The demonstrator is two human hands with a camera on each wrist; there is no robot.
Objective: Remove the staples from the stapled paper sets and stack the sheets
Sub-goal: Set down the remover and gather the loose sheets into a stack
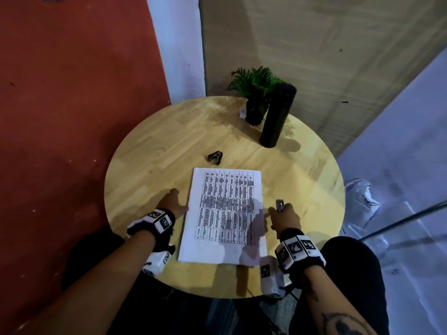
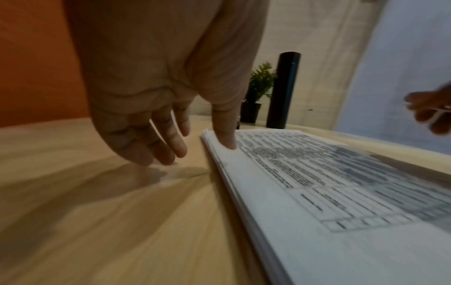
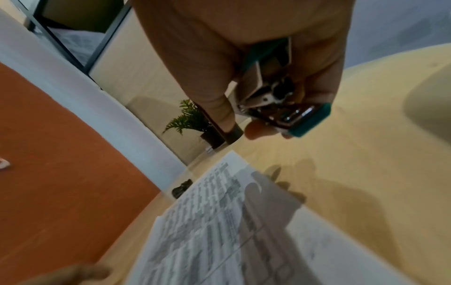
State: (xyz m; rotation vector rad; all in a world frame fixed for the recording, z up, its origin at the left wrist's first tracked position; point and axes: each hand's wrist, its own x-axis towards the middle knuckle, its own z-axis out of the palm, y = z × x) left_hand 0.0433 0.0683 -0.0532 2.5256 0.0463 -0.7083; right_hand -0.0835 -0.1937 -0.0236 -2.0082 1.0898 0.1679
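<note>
A stack of white sheets [image 1: 225, 213] printed with a table lies flat in the middle of the round wooden table [image 1: 150, 151]. My left hand [image 1: 177, 200] rests open at the stack's left edge; its thumb [image 2: 225, 140] touches the top sheet [image 2: 317, 192] and its fingers [image 2: 165, 150] point down at the wood. My right hand [image 1: 281, 213] hovers just off the stack's right edge and grips a small teal and metal stapler [image 3: 292, 115]. A black staple remover [image 1: 214, 157] lies loose beyond the far edge of the paper. I see no staple in these views.
A small potted fern [image 1: 256, 93] and a tall black flask [image 1: 278, 114] stand at the table's far side. A red wall [image 1: 72, 117] runs close along the left. The table's near rim is at my lap.
</note>
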